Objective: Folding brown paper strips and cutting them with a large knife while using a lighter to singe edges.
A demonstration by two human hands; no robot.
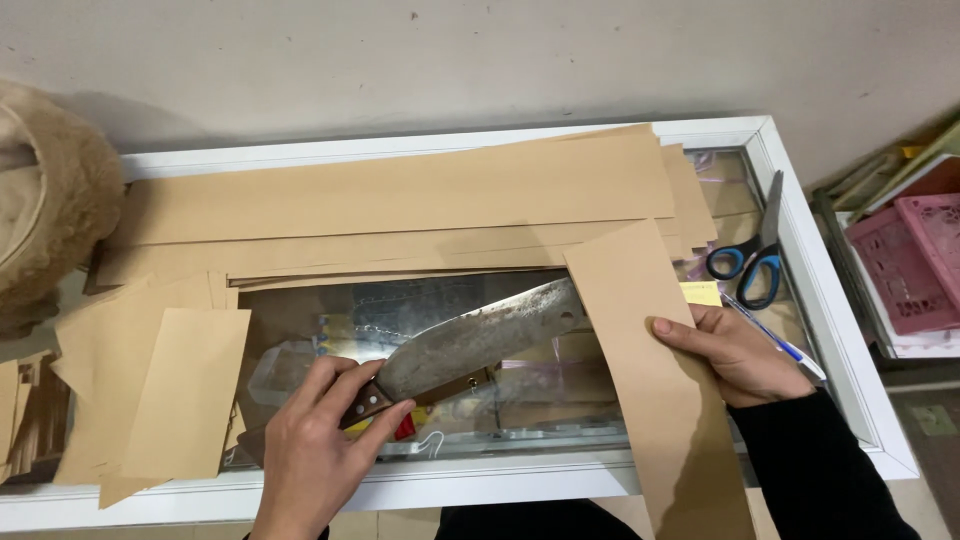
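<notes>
Brown paper strip under right hand, cleaver in left hand

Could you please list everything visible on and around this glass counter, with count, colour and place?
cleaver: one, worn grey blade, brown wooden handle, on the glass at centre
paper strip: one, brown, lying front to back at right of centre, under the right hand
long paper sheets: a stack, count unclear, brown, along the back of the counter
cut paper pieces: several, brown, at left
scissors: one, blue handles, at back right
pen: one, blue and white, beside the right hand
sticky note: one, yellow, near the scissors
counter: one, white frame, glass top
basket: one, pink, far right
furry item: one, tan, far left
left hand: grips the cleaver handle
right hand: presses the strip's edge
</notes>
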